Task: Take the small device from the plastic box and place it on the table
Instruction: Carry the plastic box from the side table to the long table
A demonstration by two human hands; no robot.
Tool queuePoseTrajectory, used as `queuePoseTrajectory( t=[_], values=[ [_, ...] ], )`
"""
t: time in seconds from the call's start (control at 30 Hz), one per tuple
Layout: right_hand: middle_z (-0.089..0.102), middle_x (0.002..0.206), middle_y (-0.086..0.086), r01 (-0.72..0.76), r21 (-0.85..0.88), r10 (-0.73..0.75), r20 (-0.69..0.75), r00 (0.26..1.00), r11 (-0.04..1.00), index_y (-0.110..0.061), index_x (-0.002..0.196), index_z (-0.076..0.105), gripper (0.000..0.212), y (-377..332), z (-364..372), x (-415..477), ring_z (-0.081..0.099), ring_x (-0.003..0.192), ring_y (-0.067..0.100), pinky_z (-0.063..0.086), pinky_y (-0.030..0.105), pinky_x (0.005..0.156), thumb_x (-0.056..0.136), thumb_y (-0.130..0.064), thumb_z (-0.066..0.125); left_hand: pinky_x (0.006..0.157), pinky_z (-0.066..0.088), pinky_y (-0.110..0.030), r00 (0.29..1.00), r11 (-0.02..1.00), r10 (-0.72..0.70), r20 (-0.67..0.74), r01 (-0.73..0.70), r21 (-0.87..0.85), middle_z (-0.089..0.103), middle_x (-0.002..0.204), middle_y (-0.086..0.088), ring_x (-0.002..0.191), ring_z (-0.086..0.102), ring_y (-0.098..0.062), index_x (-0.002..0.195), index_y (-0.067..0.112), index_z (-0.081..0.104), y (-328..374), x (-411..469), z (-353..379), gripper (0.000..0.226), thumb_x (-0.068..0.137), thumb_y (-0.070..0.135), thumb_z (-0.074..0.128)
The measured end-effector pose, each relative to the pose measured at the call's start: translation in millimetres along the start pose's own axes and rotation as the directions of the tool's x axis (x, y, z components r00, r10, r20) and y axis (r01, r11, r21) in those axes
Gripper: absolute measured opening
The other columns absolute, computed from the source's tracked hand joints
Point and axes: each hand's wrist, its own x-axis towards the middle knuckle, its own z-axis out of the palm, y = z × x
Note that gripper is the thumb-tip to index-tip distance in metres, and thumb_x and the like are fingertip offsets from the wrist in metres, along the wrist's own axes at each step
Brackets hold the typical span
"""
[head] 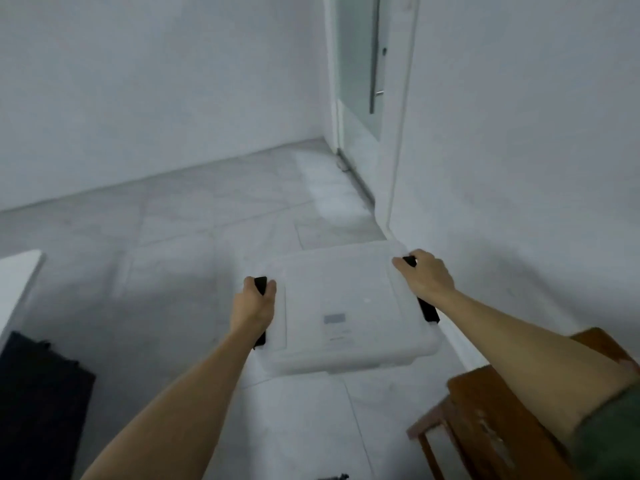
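A translucent plastic box point(349, 306) with its lid on sat on the pale tiled floor point(194, 230), close to the foot of the white wall point(519, 168) on the right. The left hand point(254, 306) was curled round the black latch point(260, 285) on the box's left edge, fingers closed on it; the right hand point(424, 273) was closed likewise over the black latch point(427, 311) on the right edge. Whether the box was resting or just lifted could not be told. The small device was not visible; it was judged to lie inside, hidden by the cloudy lid. A white table corner point(17, 282) showed at the far left, and a brown wooden piece of furniture point(485, 410) stood under the right forearm. Risks from here: if both latches sprang free while the box was tilted or raised, the lid could slip and the contents shift or spill; a grip on latches alone might let the body drop; the right elbow could knock the wooden furniture.
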Motion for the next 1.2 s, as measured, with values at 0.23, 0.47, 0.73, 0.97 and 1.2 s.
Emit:
queuePoseTrajectory(
  t=[0.23,0.47,0.73,0.97,1.2],
  values=[
    [0.065,0.087,0.002,0.238,-0.049,-0.225,0.192,0.955,0.970,-0.013,0.093,0.060,0.045,-161.5,122.7,2.1,0.062,0.080,0.024,0.050,0.036,0.073,0.091,-0.057,0.049,0.078,0.053,-0.043,0.952,0.970,-0.238,-0.193,0.224,-0.094,0.061,0.099,-0.012,0.089,0.062,-0.035,0.111,0.008,0.049,-125.1,24.7,-121.9,0.041,0.094,0.045,0.045],
    [0.065,0.084,0.004,0.464,-0.077,-0.401,0.392,0.828,0.883,-0.014,0.085,0.057,0.043,-290.2,230.4,2.3,0.061,0.076,0.024,0.042,0.031,0.060,0.092,-0.056,0.049,0.076,0.054,-0.043,0.825,0.880,-0.470,-0.314,0.415,-0.230,0.061,0.099,-0.010,0.085,0.062,-0.030,0.111,0.010,0.049,-221.3,30.4,-191.3,0.040,0.094,0.046,0.045],
    [0.063,0.080,0.004,0.669,-0.029,-0.534,0.578,0.617,0.742,-0.020,0.070,0.046,0.041,-436.3,356.9,1.1,0.062,0.076,0.028,0.041,0.033,0.059,0.090,-0.056,0.048,0.066,0.050,-0.037,0.618,0.743,-0.669,-0.413,0.535,-0.402,0.059,0.088,-0.004,0.076,0.059,-0.024,0.106,0.010,0.050,-304.7,53.7,-257.5,0.037,0.094,0.045,0.046],
    [0.063,0.078,0.003,0.840,0.026,-0.595,0.718,0.362,0.542,-0.020,0.072,0.050,0.038,-553.4,461.6,-56.4,0.062,0.075,0.027,0.044,0.033,0.062,0.090,-0.054,0.048,0.068,0.044,-0.035,0.368,0.577,-0.815,-0.447,0.581,-0.574,0.059,0.096,-0.007,0.082,0.057,-0.026,0.110,0.007,0.051,-376.8,35.3,-304.4,0.038,0.095,0.042,0.046],
    [0.061,0.078,0.005,0.892,0.153,-0.599,0.787,0.150,0.425,-0.010,0.080,0.056,0.041,-627.2,577.3,-163.2,0.054,0.062,0.018,0.032,0.028,0.049,0.091,-0.050,0.051,0.075,0.042,-0.036,0.204,0.465,-0.877,-0.434,0.582,-0.667,0.056,0.101,-0.007,0.088,0.052,-0.026,0.116,0.005,0.050,-483.8,-6.1,-352.9,0.040,0.097,0.039,0.045]
  ],
)
